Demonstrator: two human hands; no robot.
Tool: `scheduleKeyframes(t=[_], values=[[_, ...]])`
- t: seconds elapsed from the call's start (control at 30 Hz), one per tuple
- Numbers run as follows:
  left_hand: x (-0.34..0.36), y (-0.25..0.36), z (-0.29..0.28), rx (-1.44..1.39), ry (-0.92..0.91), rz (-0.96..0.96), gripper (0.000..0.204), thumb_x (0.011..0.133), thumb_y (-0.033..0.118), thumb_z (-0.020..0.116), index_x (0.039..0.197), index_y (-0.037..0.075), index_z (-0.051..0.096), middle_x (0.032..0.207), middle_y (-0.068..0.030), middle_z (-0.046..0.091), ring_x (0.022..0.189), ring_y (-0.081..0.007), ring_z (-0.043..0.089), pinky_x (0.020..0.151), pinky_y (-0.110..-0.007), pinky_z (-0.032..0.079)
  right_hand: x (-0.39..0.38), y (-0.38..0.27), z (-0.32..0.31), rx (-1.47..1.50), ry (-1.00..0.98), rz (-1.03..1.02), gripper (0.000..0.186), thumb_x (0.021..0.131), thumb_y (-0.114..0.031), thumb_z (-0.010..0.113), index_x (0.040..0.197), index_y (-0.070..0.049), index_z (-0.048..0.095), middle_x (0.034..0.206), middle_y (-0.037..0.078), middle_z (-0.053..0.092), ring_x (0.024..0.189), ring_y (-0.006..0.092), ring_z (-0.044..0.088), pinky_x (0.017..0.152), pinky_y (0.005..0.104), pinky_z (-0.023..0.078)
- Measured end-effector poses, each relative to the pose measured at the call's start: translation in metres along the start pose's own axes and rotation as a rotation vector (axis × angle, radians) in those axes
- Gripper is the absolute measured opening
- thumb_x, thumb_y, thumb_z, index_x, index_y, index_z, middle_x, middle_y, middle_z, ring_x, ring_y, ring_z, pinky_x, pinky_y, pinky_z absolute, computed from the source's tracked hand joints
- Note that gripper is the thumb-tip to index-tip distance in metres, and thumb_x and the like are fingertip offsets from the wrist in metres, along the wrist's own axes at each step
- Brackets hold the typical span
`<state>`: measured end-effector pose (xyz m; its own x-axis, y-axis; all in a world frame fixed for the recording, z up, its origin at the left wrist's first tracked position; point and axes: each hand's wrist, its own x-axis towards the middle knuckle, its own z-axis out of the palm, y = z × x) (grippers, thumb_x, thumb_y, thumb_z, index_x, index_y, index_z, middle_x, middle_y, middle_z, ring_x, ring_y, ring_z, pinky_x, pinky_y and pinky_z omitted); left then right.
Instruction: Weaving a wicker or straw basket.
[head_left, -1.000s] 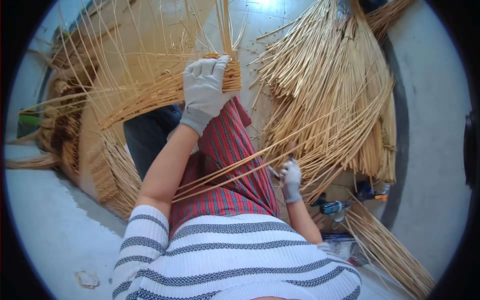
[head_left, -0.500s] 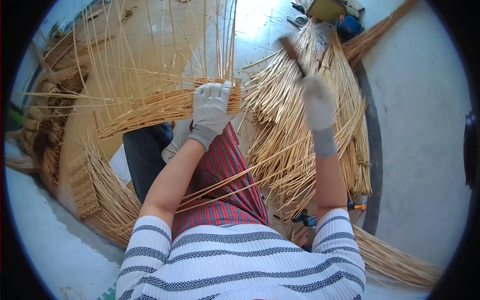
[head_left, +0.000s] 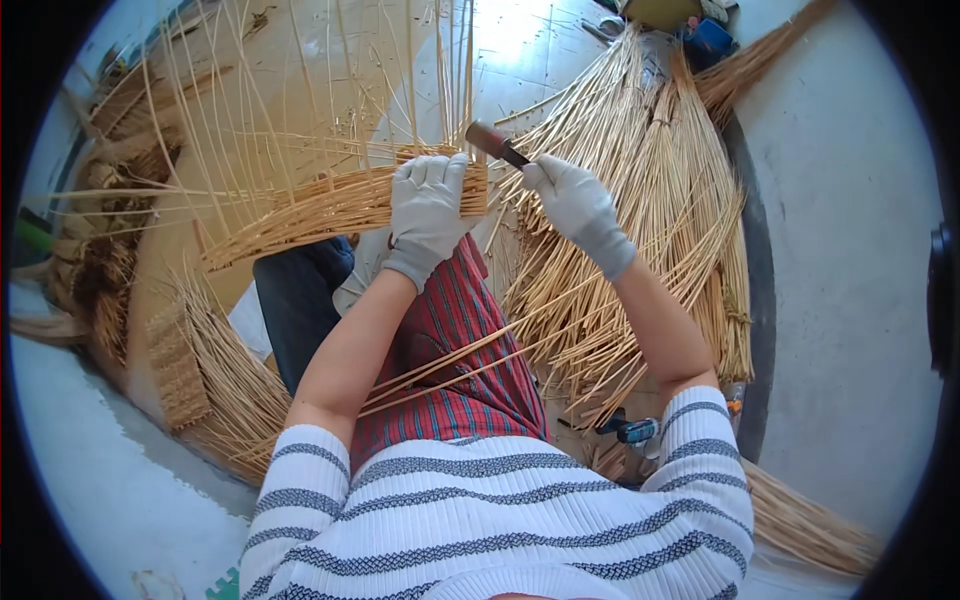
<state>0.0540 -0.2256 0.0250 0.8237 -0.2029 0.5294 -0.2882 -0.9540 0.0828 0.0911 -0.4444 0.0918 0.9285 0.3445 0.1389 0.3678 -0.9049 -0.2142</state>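
A curved, woven wicker basket wall lies across my lap area, with long upright canes rising from it. My left hand, in a pale work glove, is closed over the wall's right end, gripping it. My right hand, gloved as well, grips a short tool with a reddish-brown end and a dark, narrow shank; its exact kind is unclear. The tool's brown end points left, close to the upper right corner of the weave and the canes there.
Large bundles of straw-coloured canes lie to the right. A blue container stands at the far right, and a blue-and-black tool lies by my right elbow. More loose canes and a woven piece are at the left.
My right hand has swung left and inward, bringing the tool from above the cane bundles to the weave's right end. My left hand keeps its grip on the wicker wall.
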Motion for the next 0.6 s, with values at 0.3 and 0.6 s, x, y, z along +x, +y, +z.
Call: scheduleKeyframes(t=[0.3,0.6], values=[[0.006,-0.002,-0.007,0.006,-0.094,0.029,0.086,0.07,0.046,0.083,0.142,0.012,0.051,0.131,-0.0075,0.057,0.126,-0.0264,0.05,0.111,-0.043,0.032,-0.007,0.054,0.054,0.82,0.014,0.476,0.039,0.107,-0.033,0.044,0.098,-0.006,0.07,0.072,0.002,0.06,0.058,0.0087,0.051,0.053,0.0294,0.045],[0.008,-0.025,-0.014,-0.03,-0.147,0.165,0.087,0.072,0.027,0.083,0.148,0.011,0.044,0.137,-0.0112,0.054,0.129,-0.03,0.05,0.111,-0.044,0.037,-0.036,0.114,0.155,-0.094,-0.267,0.485,0.039,0.095,-0.035,0.058,0.121,-0.007,0.068,0.111,0.019,0.072,0.104,0.0376,0.069,0.085,0.0442,0.055]])
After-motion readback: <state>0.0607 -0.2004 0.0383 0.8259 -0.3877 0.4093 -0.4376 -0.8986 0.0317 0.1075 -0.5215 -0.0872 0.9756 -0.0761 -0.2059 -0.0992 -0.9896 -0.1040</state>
